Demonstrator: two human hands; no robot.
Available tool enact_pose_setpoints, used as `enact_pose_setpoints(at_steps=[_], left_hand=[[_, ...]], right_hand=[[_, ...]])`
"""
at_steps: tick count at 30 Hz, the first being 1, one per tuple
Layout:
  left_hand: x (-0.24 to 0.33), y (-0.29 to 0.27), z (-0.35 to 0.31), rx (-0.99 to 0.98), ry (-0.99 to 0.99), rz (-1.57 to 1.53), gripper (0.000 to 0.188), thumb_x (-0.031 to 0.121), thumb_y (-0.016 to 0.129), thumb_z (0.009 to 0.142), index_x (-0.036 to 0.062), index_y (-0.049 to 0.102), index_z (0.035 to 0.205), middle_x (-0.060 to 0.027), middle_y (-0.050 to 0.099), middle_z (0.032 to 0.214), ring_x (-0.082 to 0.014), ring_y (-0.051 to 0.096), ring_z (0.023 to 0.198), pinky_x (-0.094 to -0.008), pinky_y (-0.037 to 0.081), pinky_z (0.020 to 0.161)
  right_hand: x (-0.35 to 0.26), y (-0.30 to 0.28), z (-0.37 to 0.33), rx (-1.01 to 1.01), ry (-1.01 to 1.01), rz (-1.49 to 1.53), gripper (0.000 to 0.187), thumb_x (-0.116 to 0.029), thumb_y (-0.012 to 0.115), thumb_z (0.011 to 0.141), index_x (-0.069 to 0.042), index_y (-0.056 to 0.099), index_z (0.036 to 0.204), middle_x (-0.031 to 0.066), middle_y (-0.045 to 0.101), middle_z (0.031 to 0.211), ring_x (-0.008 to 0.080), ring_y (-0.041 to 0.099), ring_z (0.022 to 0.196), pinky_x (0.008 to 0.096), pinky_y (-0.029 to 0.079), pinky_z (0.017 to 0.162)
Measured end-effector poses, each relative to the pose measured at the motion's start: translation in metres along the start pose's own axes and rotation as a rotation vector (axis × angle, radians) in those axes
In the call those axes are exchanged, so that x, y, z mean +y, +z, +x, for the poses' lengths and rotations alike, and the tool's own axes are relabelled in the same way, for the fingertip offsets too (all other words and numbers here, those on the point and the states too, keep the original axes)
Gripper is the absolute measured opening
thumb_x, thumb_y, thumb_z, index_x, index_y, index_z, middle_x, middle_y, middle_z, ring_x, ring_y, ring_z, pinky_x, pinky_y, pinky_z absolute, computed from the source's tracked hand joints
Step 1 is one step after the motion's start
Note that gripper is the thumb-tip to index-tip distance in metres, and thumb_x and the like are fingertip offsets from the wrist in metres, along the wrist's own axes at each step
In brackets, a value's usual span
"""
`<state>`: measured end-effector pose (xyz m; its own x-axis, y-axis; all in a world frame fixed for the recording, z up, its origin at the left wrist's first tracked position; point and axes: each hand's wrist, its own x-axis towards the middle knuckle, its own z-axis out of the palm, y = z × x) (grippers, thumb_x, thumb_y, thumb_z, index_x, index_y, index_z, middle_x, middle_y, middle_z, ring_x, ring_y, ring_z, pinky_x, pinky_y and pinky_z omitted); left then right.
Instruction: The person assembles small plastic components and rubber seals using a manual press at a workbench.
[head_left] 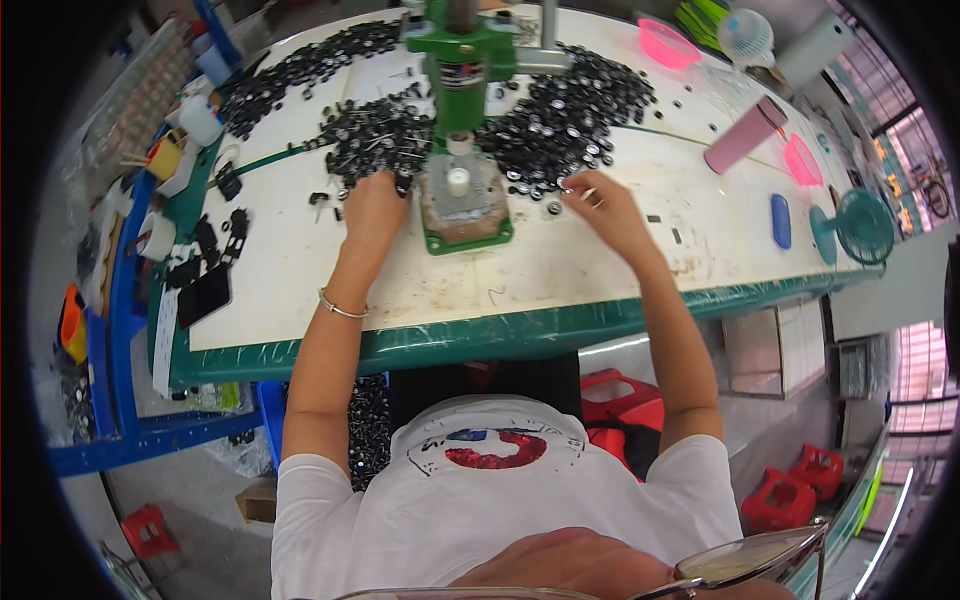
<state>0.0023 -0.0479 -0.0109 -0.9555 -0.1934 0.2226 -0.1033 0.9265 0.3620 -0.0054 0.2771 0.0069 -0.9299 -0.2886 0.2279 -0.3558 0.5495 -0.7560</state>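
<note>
A green hand press (462,95) stands on the table in front of me, its ram over a small white round seat (458,181) on a grey plate. Left of its base, my left hand (376,208) is closed at the edge of a heap of black parts with metal stems (375,135). A dark piece shows at its fingertips, its kind unclear. To the right of the press, my right hand (608,208) has its fingers curled together at the near edge of a heap of round black caps (565,110). What its fingertips hold, if anything, is too small to make out.
A pink tumbler (745,135), a blue case (781,221) and a teal fan (860,226) stand to the right. Pink baskets (668,44) lie farther back. At the left are a dark phone (205,296) and black pieces (222,238). The table's green edge (480,335) runs before me.
</note>
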Motion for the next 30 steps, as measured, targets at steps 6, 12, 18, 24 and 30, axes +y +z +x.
enact_pose_setpoints(at_steps=[6, 12, 18, 24, 30], left_hand=[[-0.004, 0.003, 0.004, -0.015, 0.040, -0.113, 0.021, 0.021, 0.071, 0.076, 0.0019, 0.068, 0.083, -0.0191, 0.067, 0.077, -0.0344, 0.066, 0.073, -0.0427, 0.053, 0.067], [-0.006, -0.021, -0.017, -0.225, -0.231, -1.013, 0.017, 0.016, 0.073, 0.079, 0.0029, 0.068, 0.087, -0.0069, 0.068, 0.077, -0.0102, 0.058, 0.061, -0.0221, 0.043, 0.050], [0.012, -0.014, -0.014, -0.241, -0.153, -1.640, 0.022, 0.010, 0.068, 0.084, -0.0027, 0.064, 0.102, -0.0078, 0.068, 0.084, -0.0094, 0.060, 0.066, -0.0195, 0.041, 0.051], [0.019, 0.004, -0.016, -0.214, -0.149, -1.672, 0.016, 0.010, 0.068, 0.085, 0.0004, 0.064, 0.096, -0.0083, 0.068, 0.082, -0.0093, 0.060, 0.067, -0.0197, 0.041, 0.051], [0.016, 0.000, -0.017, -0.161, -0.141, -1.620, 0.017, 0.009, 0.070, 0.083, -0.0013, 0.064, 0.096, -0.0075, 0.067, 0.081, -0.0100, 0.059, 0.066, -0.0205, 0.041, 0.051]], right_hand=[[0.006, 0.025, -0.023, 0.090, -0.101, -0.382, 0.021, -0.016, 0.067, 0.082, -0.012, 0.063, 0.102, 0.0042, 0.058, 0.089, 0.0193, 0.058, 0.067, 0.0311, 0.048, 0.064], [0.000, 0.017, -0.013, 0.012, -0.065, -0.184, 0.016, -0.012, 0.067, 0.082, -0.008, 0.063, 0.097, 0.0046, 0.060, 0.090, 0.0194, 0.059, 0.076, 0.0307, 0.048, 0.067], [-0.056, 0.050, 0.024, 0.033, -0.231, 0.216, 0.026, -0.009, 0.067, 0.083, -0.004, 0.065, 0.109, 0.0052, 0.060, 0.092, 0.0123, 0.058, 0.083, 0.0251, 0.048, 0.075], [-0.064, 0.085, 0.040, 0.003, -0.229, 0.149, 0.024, -0.014, 0.069, 0.081, -0.008, 0.069, 0.105, 0.0055, 0.059, 0.099, 0.0148, 0.058, 0.082, 0.0275, 0.047, 0.073], [-0.067, 0.087, 0.047, -0.008, -0.116, 0.157, 0.024, -0.017, 0.071, 0.077, -0.009, 0.070, 0.099, 0.0071, 0.058, 0.097, 0.0190, 0.057, 0.078, 0.0315, 0.049, 0.073]])
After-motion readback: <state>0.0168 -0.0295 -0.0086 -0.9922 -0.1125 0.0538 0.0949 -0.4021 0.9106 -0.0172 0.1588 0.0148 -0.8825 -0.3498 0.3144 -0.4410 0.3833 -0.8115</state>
